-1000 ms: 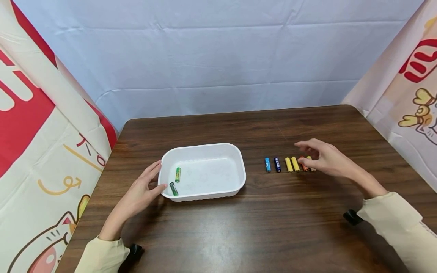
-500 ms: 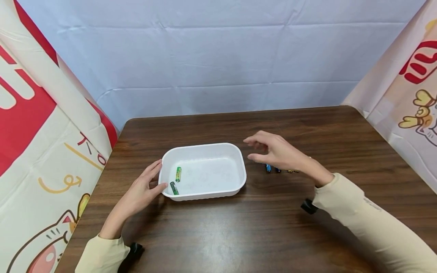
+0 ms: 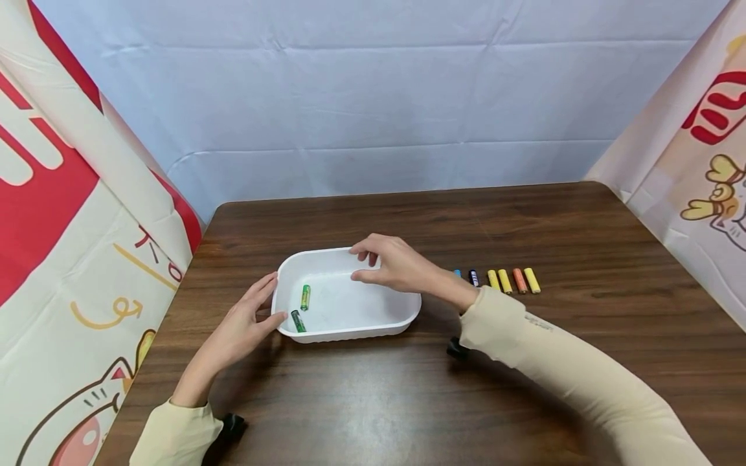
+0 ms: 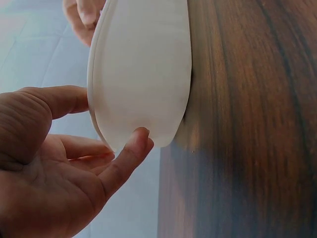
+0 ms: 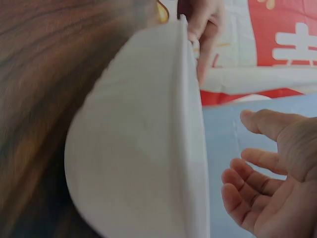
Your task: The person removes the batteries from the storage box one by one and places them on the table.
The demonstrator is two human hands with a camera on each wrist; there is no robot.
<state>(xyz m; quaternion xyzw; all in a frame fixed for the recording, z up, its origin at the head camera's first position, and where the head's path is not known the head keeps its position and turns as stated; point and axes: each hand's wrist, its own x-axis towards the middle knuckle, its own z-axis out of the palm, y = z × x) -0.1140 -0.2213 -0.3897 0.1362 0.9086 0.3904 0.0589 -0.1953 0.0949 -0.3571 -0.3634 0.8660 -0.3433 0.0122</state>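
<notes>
We see two green batteries [image 3: 301,309] in the white plastic tray [image 3: 350,331]; a row of coloured batteries [image 3: 504,281] lies at its three o'clock.

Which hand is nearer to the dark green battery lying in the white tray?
Left. The left hand touches the white tray at its left wall, right beside the dark green battery. The right hand hovers over the tray's far middle, clearly farther off.

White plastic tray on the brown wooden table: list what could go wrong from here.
1. The right hand hovers over the white plastic tray, empty in the wrist view; it may have dropped nothing.
2. The left hand only touches the tray's end, so a nudge could slide it.
3. The right sleeve lies beside the row of batteries and might roll them.
</notes>
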